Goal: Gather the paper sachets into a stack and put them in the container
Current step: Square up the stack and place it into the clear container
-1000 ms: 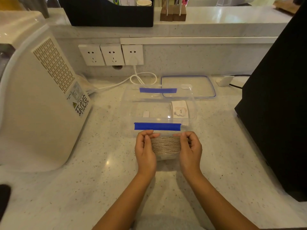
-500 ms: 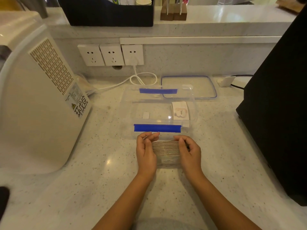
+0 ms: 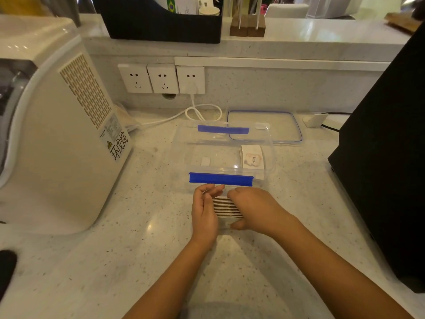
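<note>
— Holding how? 
— Right hand [image 3: 253,207] closed over the sachet stack [image 3: 226,207]; left hand [image 3: 204,210] half-open, flat against its end, at the container's [image 3: 181,143] 6 o'clock.
— Risk? 
— 1 loose squeeze could fan the sachets across the counter.

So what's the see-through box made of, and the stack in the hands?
The box looks like clear, glossy plastic: the counter shows through it and its rim glints. Its clips look like solid blue plastic. The stack seems to be paper, with thin matte striped edges pressed together.
</note>
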